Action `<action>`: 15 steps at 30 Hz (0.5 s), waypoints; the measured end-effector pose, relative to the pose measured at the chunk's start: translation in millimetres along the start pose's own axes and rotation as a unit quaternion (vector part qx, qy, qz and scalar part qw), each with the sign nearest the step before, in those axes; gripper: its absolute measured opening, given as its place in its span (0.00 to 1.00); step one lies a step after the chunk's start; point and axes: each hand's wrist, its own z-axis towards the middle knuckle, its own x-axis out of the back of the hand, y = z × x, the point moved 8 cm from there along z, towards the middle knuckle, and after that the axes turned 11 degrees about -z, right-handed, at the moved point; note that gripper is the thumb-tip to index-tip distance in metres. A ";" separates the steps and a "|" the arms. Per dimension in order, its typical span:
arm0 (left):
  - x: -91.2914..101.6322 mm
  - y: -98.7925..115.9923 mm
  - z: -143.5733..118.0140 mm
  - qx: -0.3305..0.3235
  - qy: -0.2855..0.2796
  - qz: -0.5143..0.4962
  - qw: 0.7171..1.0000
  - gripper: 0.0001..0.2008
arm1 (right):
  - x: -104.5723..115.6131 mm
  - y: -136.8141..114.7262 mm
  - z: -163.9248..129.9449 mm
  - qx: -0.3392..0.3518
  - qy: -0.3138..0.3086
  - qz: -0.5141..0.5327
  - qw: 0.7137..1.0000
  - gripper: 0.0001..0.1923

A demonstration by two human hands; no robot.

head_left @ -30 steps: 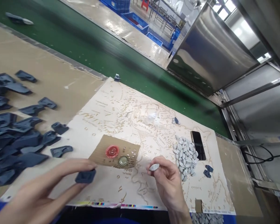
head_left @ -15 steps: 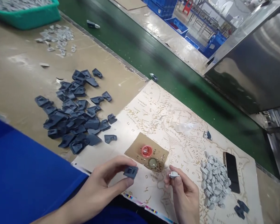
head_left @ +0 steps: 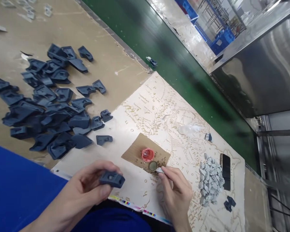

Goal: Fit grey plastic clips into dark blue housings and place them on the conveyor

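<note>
Holding a dark blue moulded plastic housing (head_left: 111, 179) pinched in its fingers, the left hand (head_left: 91, 190) sits just left of the brown cardboard square (head_left: 135, 149). The right hand (head_left: 175, 193) grips a small pale grey insert (head_left: 160, 170) at the brass-coloured cap (head_left: 153, 166) on that square. Judging by this, the two parts are not yet joined; the large heap of dark blue housings (head_left: 50, 109) far left of the square and the pile of grey inserts (head_left: 210, 182) to its right remain.

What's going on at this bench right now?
A person sits at a workbench. The left hand pinches a dark blue plastic part above the printed sheet. The right hand holds a small grey piece with its tip at the gold bottle cap on a cardboard scrap, beside a red cap. A heap of dark blue parts lies to the left, a pile of grey pieces and a phone to the right.
</note>
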 end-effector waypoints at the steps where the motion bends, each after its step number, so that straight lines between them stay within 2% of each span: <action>1: 1.5 1.0 -0.6 0.001 0.006 -0.003 1.000 0.29 | -1.6 -3.6 0.3 0.021 0.001 -0.013 1.000 0.14; 3: -1.0 4.1 -1.3 0.001 -0.009 -0.011 1.000 0.29 | -5.0 -10.1 1.4 0.058 0.004 -0.031 0.998 0.16; 6: -10.2 9.5 -0.2 -0.012 -0.066 -0.025 0.997 0.25 | -8.5 -18.4 3.8 0.102 0.005 -0.055 0.993 0.16; 9: -11.4 11.4 5.5 -0.027 -0.109 -0.036 0.993 0.22 | -4.6 -18.2 9.5 0.084 0.017 -0.053 0.995 0.13; 12: -9.3 9.8 11.4 -0.055 -0.160 -0.022 0.985 0.16 | -1.5 -13.2 16.7 0.027 0.013 0.016 0.999 0.07; 15: -11.7 2.1 4.5 -0.107 -0.208 0.020 0.972 0.11 | -8.0 -22.2 10.6 0.005 -0.024 0.161 0.987 0.04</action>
